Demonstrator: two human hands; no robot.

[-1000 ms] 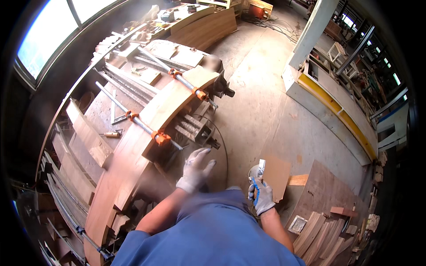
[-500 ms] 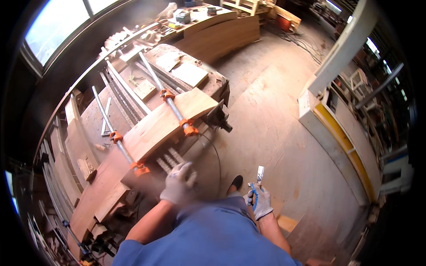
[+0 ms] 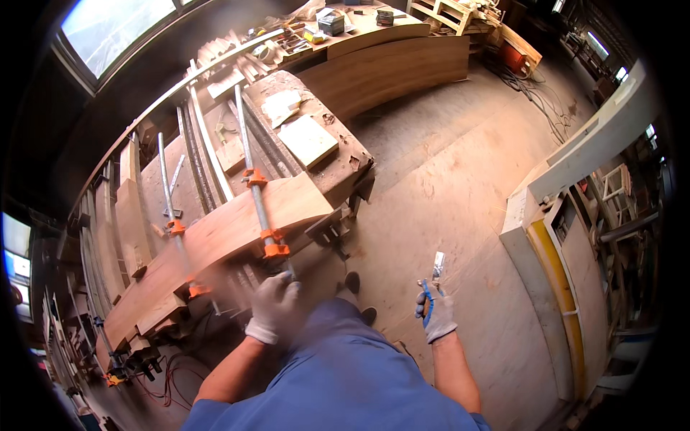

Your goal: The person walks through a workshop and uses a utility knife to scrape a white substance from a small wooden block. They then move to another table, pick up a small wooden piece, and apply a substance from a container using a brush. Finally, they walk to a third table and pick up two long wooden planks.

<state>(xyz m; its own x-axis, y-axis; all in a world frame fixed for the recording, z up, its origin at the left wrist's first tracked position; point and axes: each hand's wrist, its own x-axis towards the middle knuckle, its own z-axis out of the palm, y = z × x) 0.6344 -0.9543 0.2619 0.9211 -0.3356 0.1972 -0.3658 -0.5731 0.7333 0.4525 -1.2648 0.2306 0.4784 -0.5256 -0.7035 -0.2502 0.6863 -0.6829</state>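
Note:
My left hand (image 3: 272,305), in a pale grey glove, is at the lower end of the nearer-right bar clamp (image 3: 261,208). Its curled fingers seem closed round the clamp's screw handle, though blur softens them. This clamp has orange jaws and spans a long curved wooden board (image 3: 237,215) at the bench edge. A second orange bar clamp (image 3: 175,228) crosses the board further left. Held out to the right above the floor, my gloved right hand (image 3: 436,310) is closed on a small flat tool (image 3: 439,266) with a silver end, its exact kind unclear; a blue strip shows along the fingers.
Behind the board is a workbench (image 3: 345,161) with pale wood pieces (image 3: 307,138). A curved wooden panel (image 3: 395,68) fronts another bench with tools on top. At right is a white frame with a yellow strip (image 3: 553,287). Cables (image 3: 543,100) lie on the far floor.
My left hand has come up to the clamp's lower end. My right hand has shifted right with the silver-ended tool still in it. The view has turned, and my feet show differently.

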